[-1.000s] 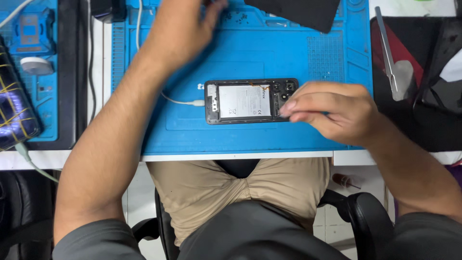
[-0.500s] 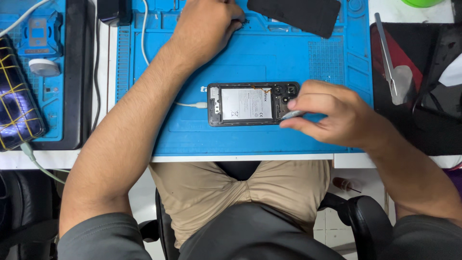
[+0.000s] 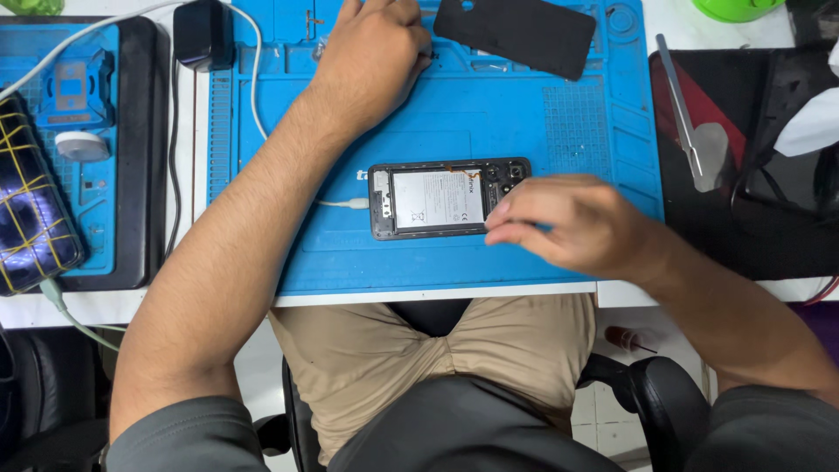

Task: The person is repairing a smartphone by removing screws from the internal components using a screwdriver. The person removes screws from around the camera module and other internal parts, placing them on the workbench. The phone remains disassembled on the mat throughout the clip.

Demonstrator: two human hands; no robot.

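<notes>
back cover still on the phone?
No: the phone lies open with its battery showing, and the black back cover lies apart at the mat's far edge.

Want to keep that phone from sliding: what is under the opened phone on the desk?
The opened phone lies flat on a blue work mat, with a white cable plugged into its left end. The right hand covers its right end, so the mat there is hidden.

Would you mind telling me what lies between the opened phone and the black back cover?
In the head view, only bare blue mat lies between opened phone and black back cover.
</notes>
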